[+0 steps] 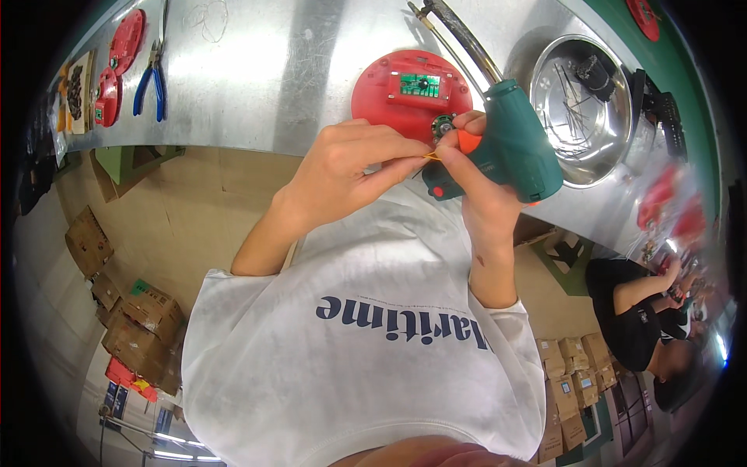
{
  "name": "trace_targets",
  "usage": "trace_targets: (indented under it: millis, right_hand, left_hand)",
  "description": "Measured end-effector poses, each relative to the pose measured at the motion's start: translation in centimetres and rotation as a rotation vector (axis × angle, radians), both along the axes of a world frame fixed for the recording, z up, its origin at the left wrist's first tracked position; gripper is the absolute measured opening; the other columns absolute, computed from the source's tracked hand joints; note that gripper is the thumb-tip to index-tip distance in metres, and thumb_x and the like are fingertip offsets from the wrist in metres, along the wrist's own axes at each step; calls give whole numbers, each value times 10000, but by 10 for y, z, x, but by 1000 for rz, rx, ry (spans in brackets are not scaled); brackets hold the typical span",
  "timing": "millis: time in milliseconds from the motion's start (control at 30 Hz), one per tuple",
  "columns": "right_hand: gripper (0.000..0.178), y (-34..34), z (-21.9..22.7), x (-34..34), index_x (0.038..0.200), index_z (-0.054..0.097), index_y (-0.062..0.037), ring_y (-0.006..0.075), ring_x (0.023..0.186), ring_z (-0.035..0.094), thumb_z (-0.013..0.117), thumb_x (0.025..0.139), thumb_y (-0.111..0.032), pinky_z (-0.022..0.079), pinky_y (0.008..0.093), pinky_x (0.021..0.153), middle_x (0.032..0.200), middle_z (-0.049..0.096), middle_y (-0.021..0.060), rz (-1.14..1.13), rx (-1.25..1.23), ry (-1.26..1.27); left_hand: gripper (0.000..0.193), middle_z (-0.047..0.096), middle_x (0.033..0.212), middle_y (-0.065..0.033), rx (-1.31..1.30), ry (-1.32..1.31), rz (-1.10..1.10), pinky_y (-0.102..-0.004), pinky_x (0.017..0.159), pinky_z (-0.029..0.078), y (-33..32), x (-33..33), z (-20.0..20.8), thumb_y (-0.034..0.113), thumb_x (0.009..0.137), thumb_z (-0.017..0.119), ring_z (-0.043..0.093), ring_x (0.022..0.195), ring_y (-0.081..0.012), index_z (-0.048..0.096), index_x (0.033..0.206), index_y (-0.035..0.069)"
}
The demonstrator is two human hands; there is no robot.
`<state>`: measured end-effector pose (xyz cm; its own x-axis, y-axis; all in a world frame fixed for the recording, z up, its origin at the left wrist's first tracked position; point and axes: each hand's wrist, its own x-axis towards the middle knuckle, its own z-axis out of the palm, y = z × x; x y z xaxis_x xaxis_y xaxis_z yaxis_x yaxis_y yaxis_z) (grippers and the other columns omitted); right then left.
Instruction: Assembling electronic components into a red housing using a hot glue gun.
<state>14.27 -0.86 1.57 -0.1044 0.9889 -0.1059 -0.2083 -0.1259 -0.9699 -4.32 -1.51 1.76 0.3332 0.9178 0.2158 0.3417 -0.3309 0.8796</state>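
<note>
My left hand point(354, 159) pinches a thin yellow wire point(433, 156) between thumb and forefinger. My right hand point(489, 179) is closed around a dark green soldering gun point(523, 132) with an orange trigger point(468, 141); its thumb also comes close to the wire. The gun's long metal tubes point(459, 39) point away from me over the bench. By the right fingertips is a small round part with a green circuit board point(443, 124); whether they grip it I cannot tell. Behind it lies a round red housing point(373, 93) with a green circuit board point(416, 84) set in it.
A shiny steel bowl point(546, 128) with thin wires and a dark bundle stands on the metal bench point(241, 93), right of the gun. Blue-handled pliers point(151, 82) and more red housings point(127, 40) lie at the left. A co-worker point(630, 311) sits at the right; cardboard boxes point(144, 335) are stacked behind.
</note>
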Motion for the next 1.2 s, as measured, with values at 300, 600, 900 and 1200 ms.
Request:
trace_targets:
  millis: [300,600,900,1200]
  right_hand:
    - [399,-3,1,-2,1063,527,-8,187,914,576,630,709,145,471,306,837,1041,539,118,2,-130,130]
    - [370,-4,7,-1,1068,523,-9,193,879,592,604,732,124,468,312,802,1055,538,130,-38,-268,250]
    - [235,-3,9,-2,1017,548,-7,186,826,590,592,792,44,436,278,692,1030,556,133,-84,-347,336]
    - [238,-5,10,-3,1020,553,-11,172,812,591,599,792,39,441,271,686,1027,567,124,-92,-341,301]
  left_hand:
    - [150,677,753,-76,-409,-281,228,-243,564,494,-14,13,13,49,784,713,631,618,-152,673,921,2]
    - [126,696,774,-87,-120,-61,146,-235,542,498,-13,22,3,-7,789,684,656,630,-147,684,915,-7]
    - [80,648,702,-84,-13,-46,166,-296,505,465,-10,27,3,24,767,692,609,559,-216,666,840,6]
    - [65,634,677,-72,-27,-47,176,-290,493,457,-10,30,6,-1,750,687,589,527,-199,653,804,12]
